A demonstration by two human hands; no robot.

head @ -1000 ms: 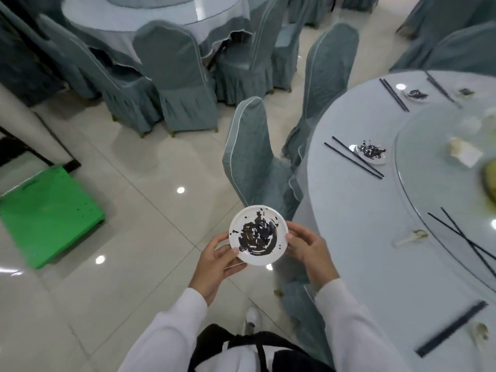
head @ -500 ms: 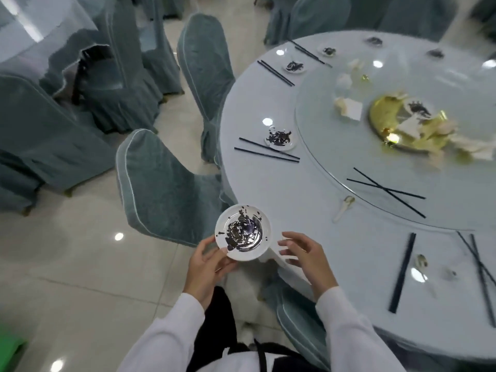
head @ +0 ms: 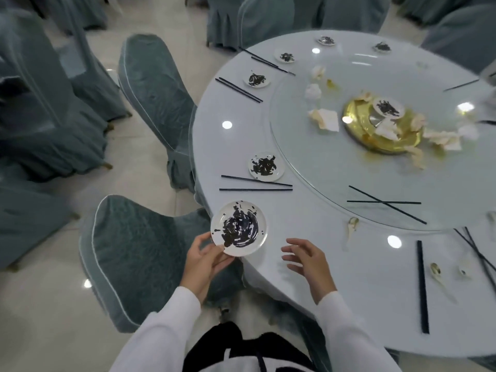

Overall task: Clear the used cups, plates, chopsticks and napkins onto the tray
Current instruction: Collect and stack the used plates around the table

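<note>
One Dirty Plate Held at the Table Edge

One small round white plate smeared with black sauce [head: 239, 228] sits in the left hand [head: 205, 260], right at the near left edge of the big round table with the pale blue cloth [head: 308, 299]. The thumb and fingers curl around the plate's near rim. The right hand [head: 308, 261] floats just to the right of the plate, above the cloth, not touching it. Its fingers are spread and loose and hold nothing.

Farther along the table lies another small white plate with black smears [head: 265, 166]. Two thin black chopsticks [head: 256, 185] lie just near it. A round glass turning top [head: 308, 162] fills the middle of the table. On it sit a shiny gold dish [head: 359, 122], crumpled white napkins [head: 324, 118] and two crossed black chopsticks [head: 385, 203]. To the right of the hand lie a long black chopstick pair [head: 422, 287] and a small white spoon [head: 351, 226]. Grey-green covered chairs [head: 134, 253] stand to the left.
</note>
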